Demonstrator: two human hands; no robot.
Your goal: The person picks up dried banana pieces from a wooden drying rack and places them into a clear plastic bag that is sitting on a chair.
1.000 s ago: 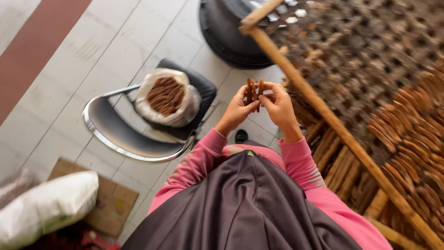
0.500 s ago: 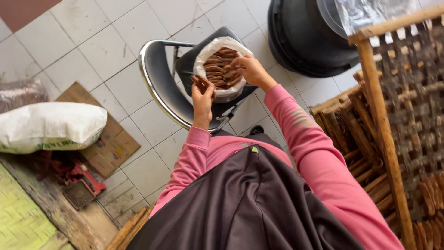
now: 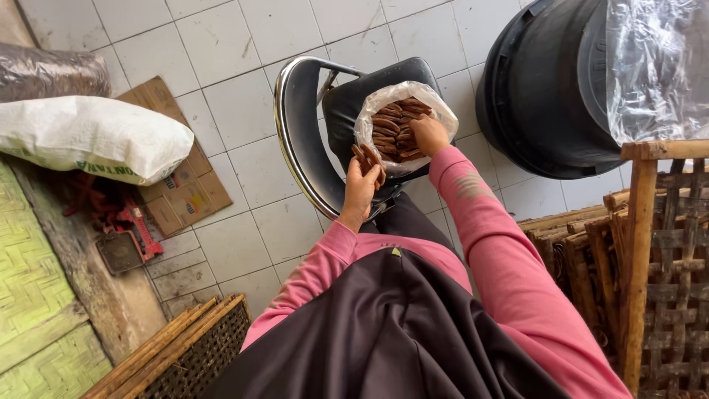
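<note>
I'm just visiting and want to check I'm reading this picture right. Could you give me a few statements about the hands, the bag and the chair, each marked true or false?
1. The left hand holds a few brown sticks. True.
2. The right hand rests on the floor tiles. False: it reaches into the clear plastic bag.
3. The bag sits on a black chair. True.
4. The bag is empty. False: it holds brown sticks.
5. A white sack lies to the left. True.

Tiled workshop: bamboo drying racks (image 3: 650, 266)
</note>
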